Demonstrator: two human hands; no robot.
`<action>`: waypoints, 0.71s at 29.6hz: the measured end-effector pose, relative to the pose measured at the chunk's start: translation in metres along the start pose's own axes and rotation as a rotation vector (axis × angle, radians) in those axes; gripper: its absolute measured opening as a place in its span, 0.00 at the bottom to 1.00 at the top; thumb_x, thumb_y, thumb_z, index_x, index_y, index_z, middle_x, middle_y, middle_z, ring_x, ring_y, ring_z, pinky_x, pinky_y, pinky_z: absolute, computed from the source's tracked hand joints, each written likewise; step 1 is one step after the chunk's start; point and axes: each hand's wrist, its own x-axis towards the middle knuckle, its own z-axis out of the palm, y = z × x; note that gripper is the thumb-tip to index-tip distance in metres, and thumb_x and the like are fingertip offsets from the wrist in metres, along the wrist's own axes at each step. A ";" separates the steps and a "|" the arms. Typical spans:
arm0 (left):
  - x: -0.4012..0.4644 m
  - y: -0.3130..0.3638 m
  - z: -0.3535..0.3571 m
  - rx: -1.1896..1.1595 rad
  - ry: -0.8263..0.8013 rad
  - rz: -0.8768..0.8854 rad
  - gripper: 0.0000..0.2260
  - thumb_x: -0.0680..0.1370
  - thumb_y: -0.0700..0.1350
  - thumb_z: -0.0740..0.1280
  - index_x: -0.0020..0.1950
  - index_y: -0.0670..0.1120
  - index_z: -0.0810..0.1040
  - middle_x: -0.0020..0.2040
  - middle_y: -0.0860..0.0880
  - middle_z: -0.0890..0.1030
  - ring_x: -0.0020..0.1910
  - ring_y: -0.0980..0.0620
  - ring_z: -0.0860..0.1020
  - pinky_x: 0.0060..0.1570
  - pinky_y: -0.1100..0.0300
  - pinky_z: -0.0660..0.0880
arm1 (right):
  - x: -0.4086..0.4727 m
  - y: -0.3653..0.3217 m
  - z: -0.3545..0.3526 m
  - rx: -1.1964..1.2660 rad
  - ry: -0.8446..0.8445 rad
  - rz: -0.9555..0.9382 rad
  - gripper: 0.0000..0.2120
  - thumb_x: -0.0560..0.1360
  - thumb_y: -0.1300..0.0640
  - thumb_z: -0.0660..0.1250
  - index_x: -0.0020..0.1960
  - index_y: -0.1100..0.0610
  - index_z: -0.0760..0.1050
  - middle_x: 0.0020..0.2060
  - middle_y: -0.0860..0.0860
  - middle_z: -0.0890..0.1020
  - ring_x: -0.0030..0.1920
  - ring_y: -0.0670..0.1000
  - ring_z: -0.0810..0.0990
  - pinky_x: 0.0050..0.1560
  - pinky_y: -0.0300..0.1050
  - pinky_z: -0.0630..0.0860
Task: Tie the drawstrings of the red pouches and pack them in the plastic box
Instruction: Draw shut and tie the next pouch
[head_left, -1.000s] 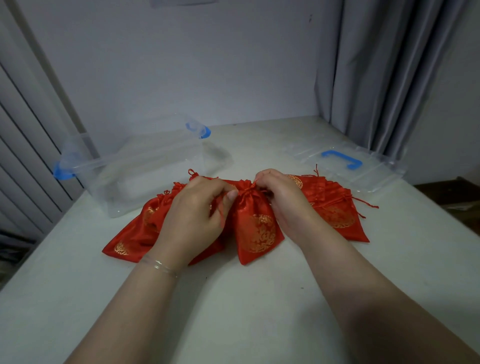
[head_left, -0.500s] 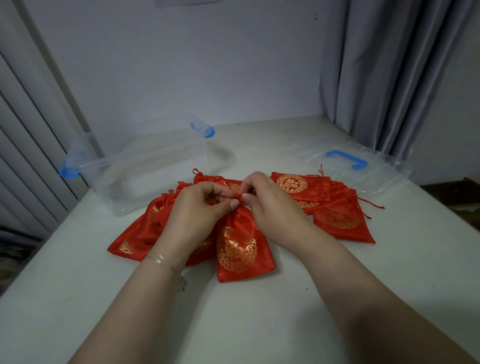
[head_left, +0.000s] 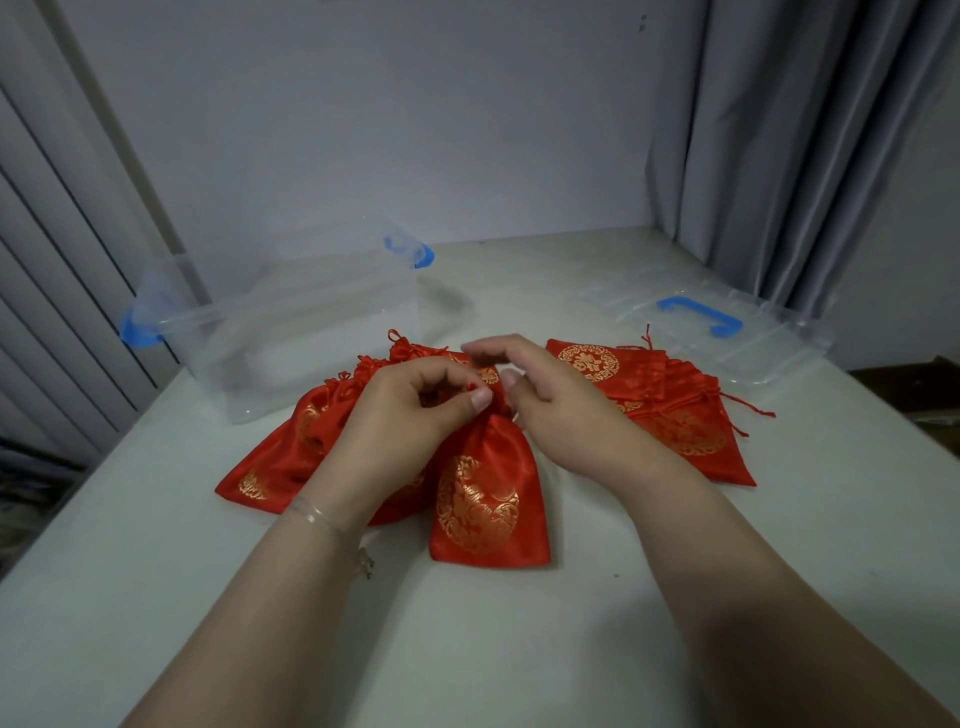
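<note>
- A white table (head_left: 779, 545) carries everything and meets the wall at its far edge.
- A clear plastic box (head_left: 291, 332) with blue latches stands far left, open at the top.
- Its clear lid (head_left: 727, 338) with a blue handle lies flat at the far right.
- A pile of red pouches (head_left: 291, 457) lies just near of the box.
- One cinched pouch (head_left: 488, 499) with a gold emblem lies in the middle.
- More red pouches (head_left: 675, 410) lie stacked on the right, just beside the lid.
</note>
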 end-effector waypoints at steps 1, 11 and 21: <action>0.000 0.000 0.000 -0.040 -0.005 0.001 0.02 0.73 0.40 0.72 0.42 0.45 0.83 0.39 0.51 0.83 0.40 0.57 0.79 0.44 0.65 0.76 | 0.001 0.003 0.001 -0.010 -0.043 0.039 0.14 0.81 0.60 0.55 0.63 0.50 0.73 0.57 0.46 0.78 0.51 0.35 0.75 0.54 0.32 0.72; 0.002 0.002 -0.006 -0.131 0.144 -0.115 0.03 0.74 0.39 0.71 0.44 0.45 0.84 0.39 0.47 0.85 0.40 0.55 0.82 0.45 0.66 0.78 | 0.001 0.002 -0.005 -0.174 0.183 0.105 0.13 0.79 0.49 0.59 0.43 0.55 0.76 0.34 0.46 0.77 0.34 0.41 0.73 0.36 0.39 0.68; 0.006 0.001 -0.013 -0.232 0.242 -0.194 0.05 0.71 0.34 0.73 0.42 0.43 0.83 0.36 0.46 0.82 0.32 0.57 0.79 0.32 0.68 0.76 | -0.003 -0.007 -0.009 -0.148 -0.120 0.246 0.21 0.79 0.45 0.58 0.31 0.53 0.74 0.24 0.46 0.77 0.28 0.46 0.77 0.43 0.50 0.77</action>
